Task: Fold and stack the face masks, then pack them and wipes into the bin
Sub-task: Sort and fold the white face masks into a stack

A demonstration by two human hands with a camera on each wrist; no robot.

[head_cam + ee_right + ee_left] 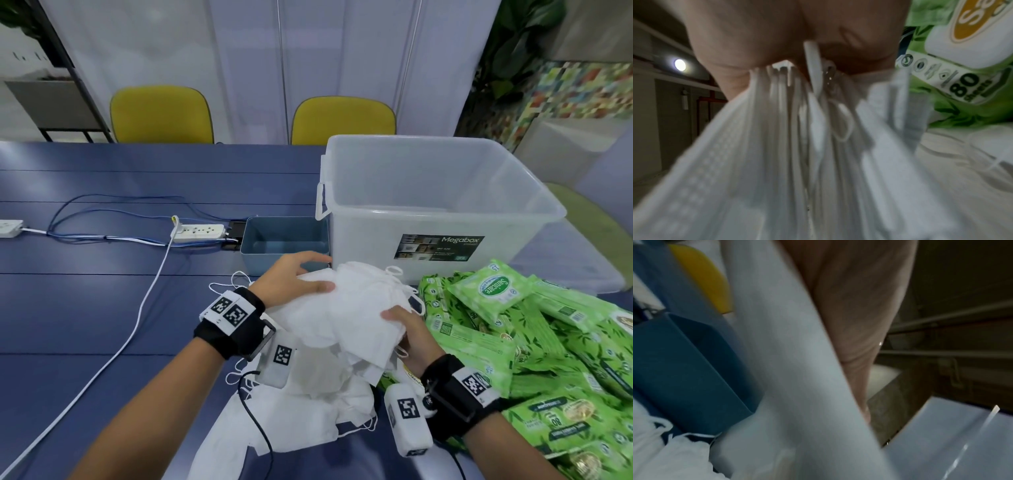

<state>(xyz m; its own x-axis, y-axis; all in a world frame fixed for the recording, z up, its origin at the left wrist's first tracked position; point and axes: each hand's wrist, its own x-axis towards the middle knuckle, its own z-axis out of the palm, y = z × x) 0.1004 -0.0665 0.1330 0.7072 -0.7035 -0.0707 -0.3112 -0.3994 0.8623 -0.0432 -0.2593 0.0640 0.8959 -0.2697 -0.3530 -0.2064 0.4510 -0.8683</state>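
A thick bundle of white face masks (352,308) is lifted above the table between both hands. My left hand (294,281) grips its far left edge, thumb on top. My right hand (407,329) pinches the near right edge; in the right wrist view the stacked mask layers (789,146) fan out from under my fingers (760,40). More loose white masks (301,411) lie on the table below. Green wipe packs (534,342) are piled at the right. The clear plastic bin (445,178) stands open behind them. The left wrist view shows a blurred mask sheet (793,369) against my palm (855,296).
A small blue tray (260,236) sits left of the bin, just beyond my left hand. A white power strip (198,233) and cables (144,301) cross the blue table (85,342) at the left. Two yellow chairs (161,116) stand at the far edge.
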